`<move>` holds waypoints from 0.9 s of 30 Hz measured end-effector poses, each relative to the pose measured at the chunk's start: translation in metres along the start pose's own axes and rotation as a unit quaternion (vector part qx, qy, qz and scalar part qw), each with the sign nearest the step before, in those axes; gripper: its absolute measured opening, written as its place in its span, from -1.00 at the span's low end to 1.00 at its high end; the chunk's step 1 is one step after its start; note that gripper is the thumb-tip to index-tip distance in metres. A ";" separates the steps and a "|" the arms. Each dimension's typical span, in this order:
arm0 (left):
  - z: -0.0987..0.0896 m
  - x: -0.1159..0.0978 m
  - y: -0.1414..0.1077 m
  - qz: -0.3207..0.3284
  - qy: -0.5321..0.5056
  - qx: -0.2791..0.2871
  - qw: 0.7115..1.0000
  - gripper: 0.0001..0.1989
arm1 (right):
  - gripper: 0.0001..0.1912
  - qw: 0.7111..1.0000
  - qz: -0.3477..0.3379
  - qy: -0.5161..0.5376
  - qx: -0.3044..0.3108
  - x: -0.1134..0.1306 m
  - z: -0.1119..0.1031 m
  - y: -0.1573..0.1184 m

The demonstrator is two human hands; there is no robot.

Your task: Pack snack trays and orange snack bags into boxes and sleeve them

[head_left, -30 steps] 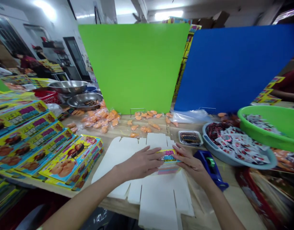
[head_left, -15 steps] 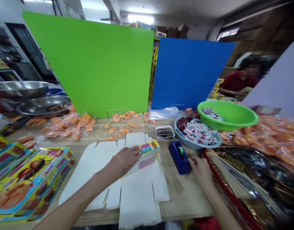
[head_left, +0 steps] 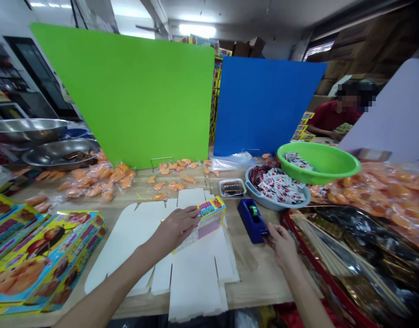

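Observation:
My left hand (head_left: 182, 223) lies over a small printed cardboard box (head_left: 211, 218), fingers closed round its top and side. The box is yellow, pink and blue, and rests tilted on a stack of flat white box blanks (head_left: 192, 287). My right hand (head_left: 281, 241) is closed in a pinch at the cutter end of a blue tape dispenser (head_left: 250, 223). The dispenser carries a green-cored roll. The clear tape at my right fingertips hardly shows.
Large printed boxes (head_left: 41, 255) stand at left. Orange wrapped pieces (head_left: 96, 180) lie behind the blanks. A grey-blue basin (head_left: 277, 189) of sachets, a green basin (head_left: 318, 164) and a red tray (head_left: 318, 259) with sticks are at right. A person (head_left: 335, 116) sits beyond the panels.
My right hand has come up to the dispenser's cutter end, its thumb and finger now pinched there. The left hand stays on the small box. The view has shifted slightly.

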State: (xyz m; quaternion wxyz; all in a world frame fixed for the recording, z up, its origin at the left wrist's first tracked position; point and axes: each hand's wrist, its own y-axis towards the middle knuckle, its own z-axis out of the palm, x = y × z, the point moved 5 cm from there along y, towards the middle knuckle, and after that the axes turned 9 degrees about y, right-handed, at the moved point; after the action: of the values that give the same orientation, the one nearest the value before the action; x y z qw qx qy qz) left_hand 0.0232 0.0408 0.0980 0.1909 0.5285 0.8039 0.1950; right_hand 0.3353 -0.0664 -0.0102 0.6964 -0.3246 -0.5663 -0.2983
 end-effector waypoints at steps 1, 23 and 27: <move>0.000 0.000 0.000 -0.001 0.000 0.001 1.000 -0.77 | -0.57 1.000 0.002 0.025 -0.005 -0.001 -0.002 -0.005; -0.001 -0.011 0.001 -0.045 -0.003 -0.059 0.997 -0.86 | -0.67 0.964 0.071 0.146 0.209 0.038 0.108 -0.100; -0.001 -0.010 0.001 -0.050 -0.005 -0.079 0.996 -0.87 | -0.49 0.945 0.041 0.189 0.264 0.049 0.153 -0.113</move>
State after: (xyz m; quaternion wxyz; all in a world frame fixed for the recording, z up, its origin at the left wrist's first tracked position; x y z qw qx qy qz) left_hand 0.0278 0.0316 0.1003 0.2458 0.4720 0.8101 0.2459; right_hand 0.1645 -0.0171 0.0738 0.8627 -0.0896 -0.4694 -0.1655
